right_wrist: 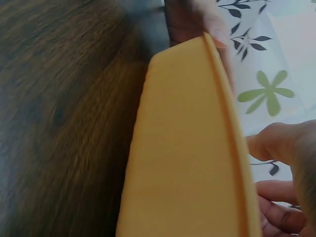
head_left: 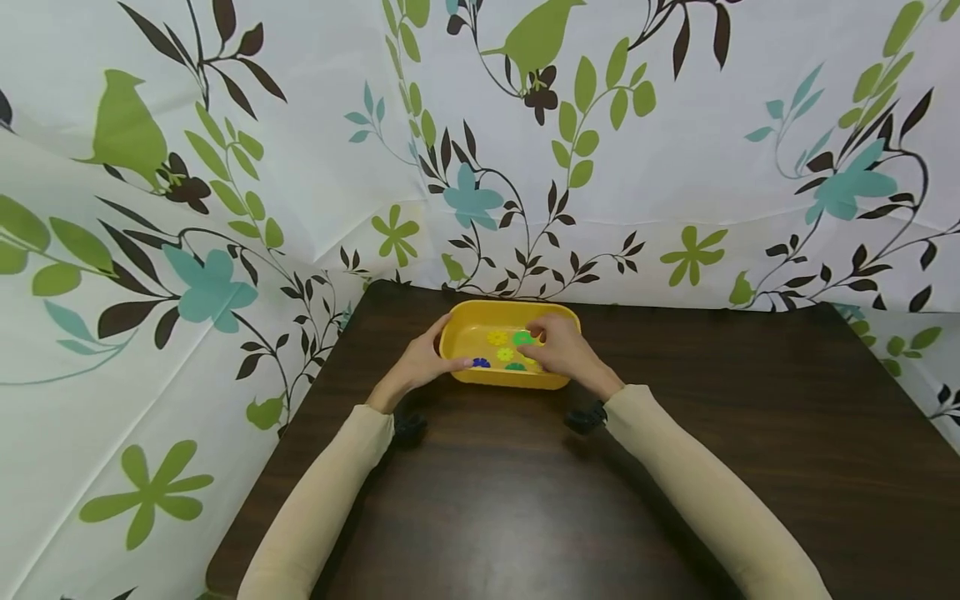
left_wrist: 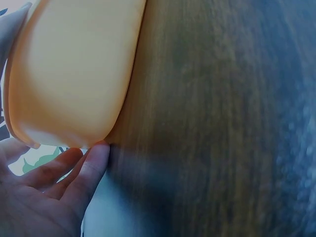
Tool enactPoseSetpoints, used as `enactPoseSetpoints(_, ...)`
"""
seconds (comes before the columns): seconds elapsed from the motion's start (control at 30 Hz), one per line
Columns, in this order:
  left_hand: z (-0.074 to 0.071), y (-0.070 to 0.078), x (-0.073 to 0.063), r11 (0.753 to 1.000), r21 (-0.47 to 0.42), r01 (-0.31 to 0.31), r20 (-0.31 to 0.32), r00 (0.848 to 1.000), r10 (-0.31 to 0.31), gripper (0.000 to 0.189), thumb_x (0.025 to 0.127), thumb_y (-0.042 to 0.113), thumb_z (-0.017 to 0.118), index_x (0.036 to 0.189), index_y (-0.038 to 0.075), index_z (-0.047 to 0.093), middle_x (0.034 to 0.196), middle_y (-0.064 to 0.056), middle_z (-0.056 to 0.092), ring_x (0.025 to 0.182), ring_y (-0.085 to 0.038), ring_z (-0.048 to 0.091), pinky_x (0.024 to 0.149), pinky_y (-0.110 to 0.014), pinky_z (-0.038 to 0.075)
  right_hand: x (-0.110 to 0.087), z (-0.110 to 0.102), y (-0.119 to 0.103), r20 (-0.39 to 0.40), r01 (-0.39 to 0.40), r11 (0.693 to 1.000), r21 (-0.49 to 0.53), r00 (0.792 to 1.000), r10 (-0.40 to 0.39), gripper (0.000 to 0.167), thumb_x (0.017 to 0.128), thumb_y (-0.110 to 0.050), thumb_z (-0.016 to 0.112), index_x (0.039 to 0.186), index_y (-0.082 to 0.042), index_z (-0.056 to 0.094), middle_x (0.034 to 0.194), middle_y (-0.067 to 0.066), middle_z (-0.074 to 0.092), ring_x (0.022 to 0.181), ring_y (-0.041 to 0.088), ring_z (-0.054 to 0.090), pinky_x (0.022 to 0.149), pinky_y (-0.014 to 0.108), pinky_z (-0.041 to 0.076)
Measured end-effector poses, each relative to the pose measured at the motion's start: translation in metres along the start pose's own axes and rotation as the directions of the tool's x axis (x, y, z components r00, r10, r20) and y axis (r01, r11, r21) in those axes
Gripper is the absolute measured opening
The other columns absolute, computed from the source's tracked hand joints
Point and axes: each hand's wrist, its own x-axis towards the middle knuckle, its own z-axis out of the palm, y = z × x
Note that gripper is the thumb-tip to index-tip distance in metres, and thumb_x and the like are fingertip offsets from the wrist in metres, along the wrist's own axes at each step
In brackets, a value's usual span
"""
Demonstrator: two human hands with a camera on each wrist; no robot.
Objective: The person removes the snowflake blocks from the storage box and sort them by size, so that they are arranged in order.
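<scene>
A yellow plastic tub [head_left: 480, 310] stands on the dark table, with several small flower-shaped discs on its floor. Among them are a yellow disc [head_left: 497, 337], a blue disc [head_left: 481, 362] and a green disc [head_left: 515, 367]. My left hand [head_left: 422, 362] grips the tub's left end, thumb over the near rim; its fingers [left_wrist: 94, 165] press against the end wall. My right hand [head_left: 564, 345] reaches over the right end with bent fingers, fingertips right at another green disc [head_left: 522, 337]. I cannot tell whether they pinch it. The tub's wall hides those fingertips in the right wrist view.
Dark wood table [head_left: 480, 500] extends in front of the tub and to both sides. Behind it and at the left hangs a white cloth [head_left: 315, 150] printed with leaves and birds. Black wrist straps [head_left: 585, 418] show under both sleeve cuffs.
</scene>
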Motion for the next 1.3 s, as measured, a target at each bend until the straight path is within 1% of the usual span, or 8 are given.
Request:
enactPoseSetpoints(0.13, 0.0, 0.002, 0.001, 1.0, -0.016, 0.0, 0.012, 1.0, 0.0, 0.114, 0.088, 0.047, 0.089, 0.176, 0.024, 0.021, 0.172, -0.019, 0.046, 0.141, -0.037, 0.06, 0.123, -0.056, 0.05, 0.011, 0.01, -0.006, -0.002, 0.0, 1.0, -0.025, 1.0, 0.0, 0.053, 0.1, -0.028, 0.078, 0.138, 0.007, 0.071, 0.129, 0.025, 0.075, 0.112, 0.037, 0.072, 0.099, 0.053, 0.061)
enactPoseSetpoints(0.17, 0.0, 0.002, 0.001, 1.0, -0.018, 0.0, 0.018, 1.0, 0.0, 0.114, 0.089, 0.047, 0.089, 0.176, 0.024, 0.021, 0.172, -0.018, 0.046, 0.141, -0.037, 0.06, 0.123, -0.056, 0.05, 0.014, 0.013, -0.006, 0.003, -0.003, 1.0, -0.025, 1.0, 0.003, 0.047, 0.1, -0.028, 0.078, 0.129, 0.009, 0.074, 0.117, 0.024, 0.076, 0.102, 0.036, 0.071, 0.094, 0.05, 0.062)
enactPoseSetpoints(0.3, 0.001, 0.004, 0.003, 1.0, -0.022, 0.003, 0.031, 1.0, -0.002, 0.114, 0.089, 0.047, 0.089, 0.177, 0.024, 0.02, 0.173, -0.018, 0.044, 0.144, -0.037, 0.059, 0.124, -0.056, 0.049, 0.023, 0.021, -0.01, -0.004, -0.05, 0.998, -0.034, 0.999, 0.05, 0.036, 0.097, -0.03, 0.081, 0.105, 0.005, 0.076, 0.095, 0.014, 0.072, 0.083, 0.023, 0.065, 0.082, 0.041, 0.059)
enactPoseSetpoints(0.37, 0.002, 0.004, 0.004, 1.0, -0.018, 0.005, 0.034, 0.999, -0.004, 0.114, 0.089, 0.048, 0.089, 0.177, 0.024, 0.02, 0.174, -0.017, 0.043, 0.145, -0.037, 0.058, 0.126, -0.057, 0.047, 0.028, 0.024, -0.011, 0.025, -0.088, 0.996, -0.012, 0.996, 0.088, 0.033, 0.097, -0.031, 0.082, 0.091, -0.001, 0.07, 0.078, 0.006, 0.056, 0.069, 0.017, 0.051, 0.07, 0.035, 0.048)
enactPoseSetpoints(0.57, 0.003, 0.004, 0.005, 1.0, -0.006, 0.005, 0.027, 1.0, -0.005, 0.114, 0.088, 0.05, 0.089, 0.176, 0.024, 0.021, 0.175, -0.017, 0.042, 0.145, -0.037, 0.058, 0.127, -0.058, 0.046, 0.051, 0.035, -0.001, 0.083, -0.151, 0.988, 0.041, 0.986, 0.148, 0.046, 0.096, -0.03, 0.084, 0.07, -0.01, 0.051, 0.061, -0.002, 0.03, 0.052, 0.014, 0.031, 0.051, 0.029, 0.027)
enactPoseSetpoints(0.83, 0.003, 0.003, 0.004, 1.0, -0.018, -0.009, 0.037, 0.999, 0.01, 0.114, 0.089, 0.05, 0.088, 0.177, 0.024, 0.02, 0.174, -0.017, 0.043, 0.139, -0.036, 0.061, 0.124, -0.056, 0.049, 0.065, 0.044, -0.006, 0.12, -0.237, 0.97, -0.057, 0.963, 0.242, 0.036, 0.093, -0.028, 0.084, 0.076, -0.008, 0.06, 0.066, 0.001, 0.042, 0.059, 0.016, 0.042, 0.056, 0.029, 0.036)
enactPoseSetpoints(1.07, 0.0, 0.0, 0.003, 1.0, -0.022, -0.012, 0.027, 1.0, 0.013, 0.112, 0.09, 0.046, 0.088, 0.176, 0.025, 0.02, 0.171, -0.018, 0.046, 0.135, -0.036, 0.063, 0.121, -0.056, 0.051, 0.065, 0.047, -0.018, 0.112, -0.23, 0.963, -0.142, 0.963, 0.246, 0.036, 0.097, -0.033, 0.081, 0.086, -0.004, 0.062, 0.089, 0.008, 0.049, 0.083, 0.023, 0.048, 0.072, 0.03, 0.038)
enactPoseSetpoints(1.3, -0.002, -0.003, 0.002, 1.0, -0.028, -0.006, 0.039, 0.999, 0.007, 0.112, 0.09, 0.048, 0.088, 0.177, 0.027, 0.019, 0.173, -0.017, 0.044, 0.137, -0.036, 0.061, 0.123, -0.057, 0.049, 0.07, 0.055, -0.018, 0.106, -0.201, 0.963, -0.178, 0.969, 0.221, 0.037, 0.1, -0.033, 0.079, 0.081, -0.006, 0.062, 0.087, 0.007, 0.051, 0.082, 0.022, 0.048, 0.073, 0.032, 0.041)
